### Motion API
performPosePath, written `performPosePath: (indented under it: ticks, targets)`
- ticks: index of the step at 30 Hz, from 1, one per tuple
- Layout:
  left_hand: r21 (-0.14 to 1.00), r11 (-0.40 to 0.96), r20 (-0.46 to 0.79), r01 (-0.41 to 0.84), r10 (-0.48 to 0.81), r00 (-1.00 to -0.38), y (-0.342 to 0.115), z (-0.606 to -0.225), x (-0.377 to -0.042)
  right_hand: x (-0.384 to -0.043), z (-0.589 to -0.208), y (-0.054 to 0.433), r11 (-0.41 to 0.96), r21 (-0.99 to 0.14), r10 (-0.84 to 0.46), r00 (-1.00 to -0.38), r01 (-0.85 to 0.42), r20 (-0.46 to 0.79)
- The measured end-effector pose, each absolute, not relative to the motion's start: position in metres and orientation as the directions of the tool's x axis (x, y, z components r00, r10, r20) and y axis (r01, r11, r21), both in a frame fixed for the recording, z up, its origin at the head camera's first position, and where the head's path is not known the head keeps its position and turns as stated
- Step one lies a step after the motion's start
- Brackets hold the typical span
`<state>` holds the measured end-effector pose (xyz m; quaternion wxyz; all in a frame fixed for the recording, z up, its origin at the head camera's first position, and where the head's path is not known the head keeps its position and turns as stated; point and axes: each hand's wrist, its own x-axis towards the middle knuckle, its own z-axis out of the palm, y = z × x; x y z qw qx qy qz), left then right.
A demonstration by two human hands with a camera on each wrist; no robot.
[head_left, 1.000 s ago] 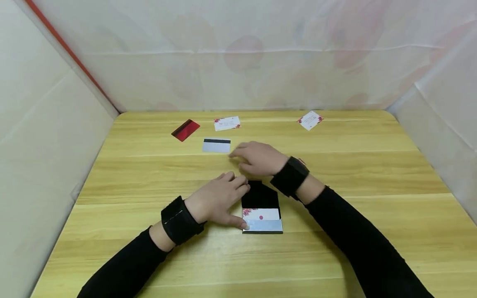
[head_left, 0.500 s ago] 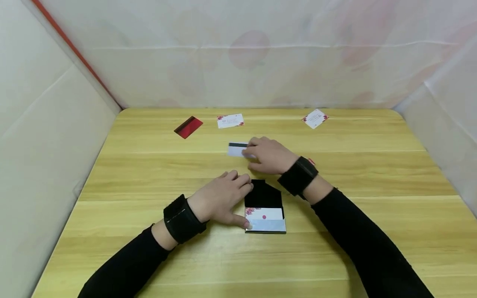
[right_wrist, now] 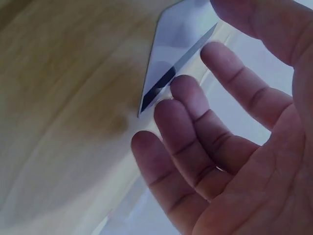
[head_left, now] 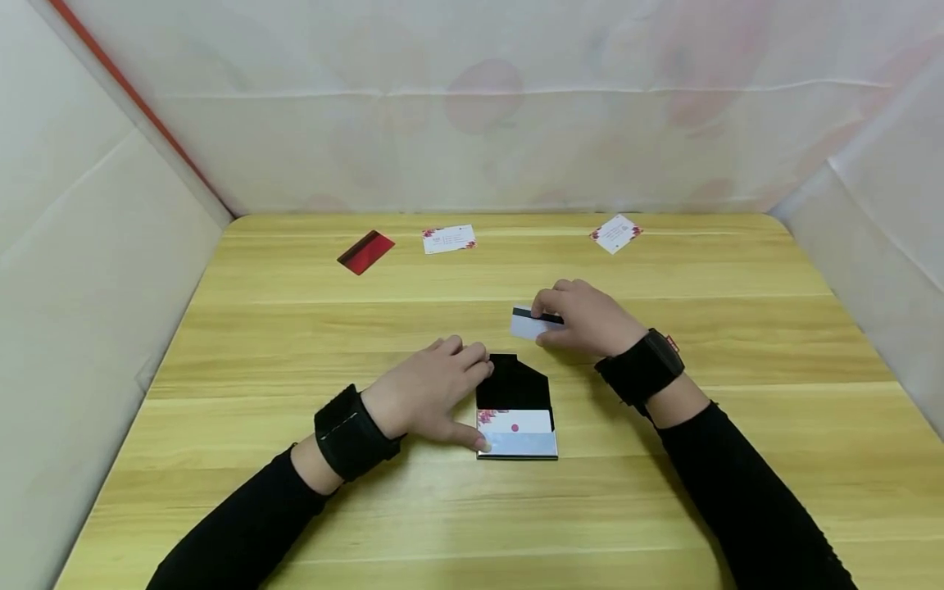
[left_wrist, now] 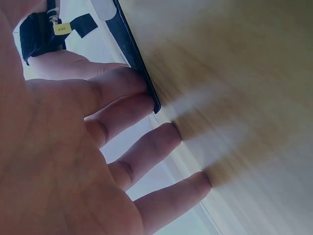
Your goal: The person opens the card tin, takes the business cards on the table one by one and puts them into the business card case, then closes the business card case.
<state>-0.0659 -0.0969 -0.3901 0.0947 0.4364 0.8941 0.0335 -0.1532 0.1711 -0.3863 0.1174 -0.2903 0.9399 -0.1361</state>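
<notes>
A card holder (head_left: 514, 389) lies on the table with its black lid folded back. A white card with pink flowers (head_left: 533, 420) shows inside its silvery pocket. My left hand (head_left: 428, 393) rests at the holder's left side, thumb on the lower corner and fingertips at the lid's edge. In the left wrist view, the fingers (left_wrist: 146, 147) reach down spread against the table and the dark edge. To the right and beyond, my right hand (head_left: 590, 315) pinches a white magnetic-stripe card (head_left: 525, 324) by its right side. The right wrist view has that card (right_wrist: 171, 46) tilted at the fingertips.
A red card with a dark stripe (head_left: 365, 252) lies far left on the wooden table (head_left: 295, 344). Two flowered business cards lie along the back, one left of centre (head_left: 450, 238) and the other farther right (head_left: 616, 234). Pale cloth walls (head_left: 332, 147) stand around the table.
My right hand has reached the magnetic-stripe card, taken hold of it and moved it to the right and nearer. The left hand stays at the card holder.
</notes>
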Motion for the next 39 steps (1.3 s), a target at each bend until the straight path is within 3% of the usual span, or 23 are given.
performPosePath:
  ticks: [10, 24, 39]
  targets:
    - [0.156, 0.61, -0.134, 0.777, 0.792, -0.595, -0.099, -0.388, -0.064, -0.157, -0.387, 0.169, 0.825, -0.372, -0.524, -0.822, -0.425, -0.223]
    - [0.16, 0.612, -0.143, 0.775, 0.791, -0.595, -0.1, -0.388, -0.06, -0.155, -0.389, 0.167, 0.812, -0.42, -0.523, -0.825, -0.405, -0.216]
    - [0.145, 0.612, -0.136, 0.778, 0.791, -0.597, -0.102, -0.389, -0.059, -0.146, -0.381, 0.161, 0.787, -0.365, -0.531, -0.847, -0.497, 0.008]
